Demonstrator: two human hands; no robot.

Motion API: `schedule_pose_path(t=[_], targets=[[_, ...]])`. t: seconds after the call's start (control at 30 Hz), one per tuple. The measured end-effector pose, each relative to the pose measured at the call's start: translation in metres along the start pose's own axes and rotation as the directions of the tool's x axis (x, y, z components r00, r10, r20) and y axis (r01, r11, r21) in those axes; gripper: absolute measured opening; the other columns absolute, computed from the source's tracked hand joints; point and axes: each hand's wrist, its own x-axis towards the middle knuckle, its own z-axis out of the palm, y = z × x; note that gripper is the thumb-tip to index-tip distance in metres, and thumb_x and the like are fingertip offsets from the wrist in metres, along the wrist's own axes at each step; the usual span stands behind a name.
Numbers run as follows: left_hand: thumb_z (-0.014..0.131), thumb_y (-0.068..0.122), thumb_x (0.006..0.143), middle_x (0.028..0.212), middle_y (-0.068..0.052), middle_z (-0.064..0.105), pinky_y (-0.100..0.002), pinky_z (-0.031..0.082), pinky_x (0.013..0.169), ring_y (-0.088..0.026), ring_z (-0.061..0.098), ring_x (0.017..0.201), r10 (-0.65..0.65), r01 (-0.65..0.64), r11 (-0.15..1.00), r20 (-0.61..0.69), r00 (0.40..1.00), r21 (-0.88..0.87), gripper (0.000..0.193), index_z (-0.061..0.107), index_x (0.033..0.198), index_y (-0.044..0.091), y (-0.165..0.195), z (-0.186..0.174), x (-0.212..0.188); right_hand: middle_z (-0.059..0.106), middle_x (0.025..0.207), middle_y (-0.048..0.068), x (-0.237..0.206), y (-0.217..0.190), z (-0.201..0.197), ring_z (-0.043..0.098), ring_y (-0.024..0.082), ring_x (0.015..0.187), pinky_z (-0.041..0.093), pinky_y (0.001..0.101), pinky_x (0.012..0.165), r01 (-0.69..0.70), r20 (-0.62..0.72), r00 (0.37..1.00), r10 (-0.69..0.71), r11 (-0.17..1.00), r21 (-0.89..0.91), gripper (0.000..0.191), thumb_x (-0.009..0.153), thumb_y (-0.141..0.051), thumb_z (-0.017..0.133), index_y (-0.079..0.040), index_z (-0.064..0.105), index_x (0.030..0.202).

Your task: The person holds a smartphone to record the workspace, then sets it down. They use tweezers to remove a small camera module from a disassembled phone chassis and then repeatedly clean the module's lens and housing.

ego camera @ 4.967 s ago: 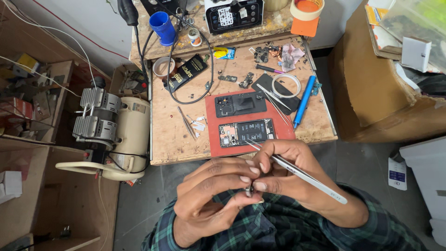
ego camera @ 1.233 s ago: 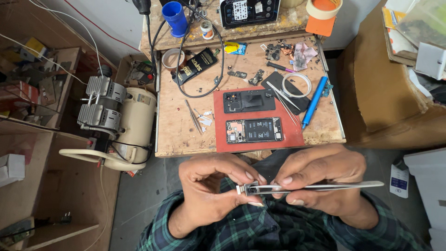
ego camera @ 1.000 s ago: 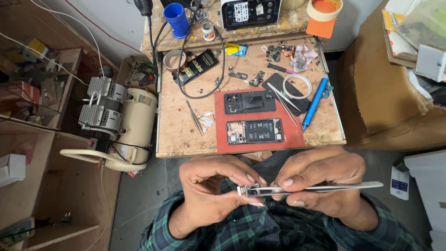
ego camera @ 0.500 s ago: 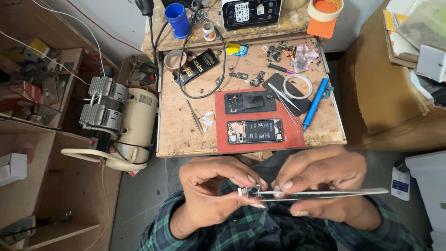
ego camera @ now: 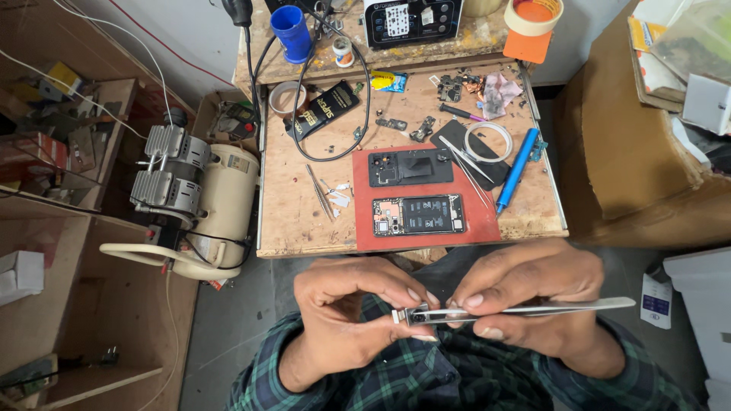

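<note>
Tweezers (ego camera: pixel 525 309), now levelled, are being pinched shut in the right hand (ego camera: pixel 533 301) on a small dark part (ego camera: pixel 419 314), steadied by the left hand's (ego camera: pixel 350 312) closed grip above the lap, below the tabletop (ego camera: pixel 297 221), suggesting finer positioning

tweezers (ego camera: pixel 525 310) now level, lower

Whatever tiny part sits at the tip of the tweezers (ego camera: pixel 525 309) is too small to make out, half covered by the fingertips (ego camera: pixel 417 297) of the left hand (ego camera: pixel 346 312). The top edge cuts off the black device (ego camera: pixel 411 17) and the tape roll (ego camera: pixel 533 14). The white box (ego camera: pixel 697 304) at lower right runs out of frame.
</note>
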Motion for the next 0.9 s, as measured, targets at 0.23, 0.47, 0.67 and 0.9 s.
schedule_pose_path(t=[0.23,0.47,0.67,0.9], targets=[[0.089,-0.004,0.084,0.101,-0.017,0.078,-0.031,0.065,0.081,-0.022,0.079,0.092,0.002,-0.002,1.000,-0.006,1.000,0.001,0.023,0.073,0.100,-0.002,0.0011,0.0016,0.0004,0.080,0.092,0.017,0.0006,-0.0005,0.0019,0.083,0.021,0.077,0.069,0.0300,0.068,0.021,-0.015,1.000,-0.021,1.000,0.000,0.014,0.092,-0.010,0.080,-0.001,0.076,0.102],[0.088,-0.002,0.085,0.100,-0.016,0.079,-0.030,0.065,0.080,-0.022,0.079,0.095,0.012,-0.012,0.998,0.003,1.000,0.057,0.020,0.074,0.100,0.000,0.0044,0.0005,0.0016,0.080,0.092,0.017,-0.0005,-0.0014,0.0014,0.082,0.021,0.077,0.068,0.0304,0.068,0.024,-0.003,1.000,-0.024,1.000,-0.016,0.014,0.092,-0.009,0.081,-0.002,0.075,0.103],[0.089,-0.002,0.085,0.100,-0.016,0.079,-0.029,0.065,0.080,-0.022,0.079,0.094,0.006,-0.007,1.000,0.011,1.000,0.026,0.021,0.075,0.100,-0.001,0.0029,0.0008,0.0019,0.079,0.090,0.016,0.0004,-0.0017,0.0006,0.082,0.020,0.075,0.066,0.0299,0.067,0.058,0.007,0.998,-0.058,0.997,-0.056,0.014,0.090,-0.008,0.081,-0.003,0.075,0.102],[0.089,-0.003,0.085,0.100,-0.017,0.079,-0.030,0.065,0.080,-0.022,0.079,0.089,0.001,-0.001,1.000,0.021,1.000,0.001,0.020,0.075,0.100,-0.001,0.0013,-0.0015,0.0004,0.079,0.091,0.016,0.0002,-0.0019,0.0021,0.082,0.020,0.076,0.066,0.0296,0.068,0.056,0.008,0.998,-0.056,0.997,-0.045,0.014,0.090,-0.008,0.081,-0.002,0.075,0.102]])
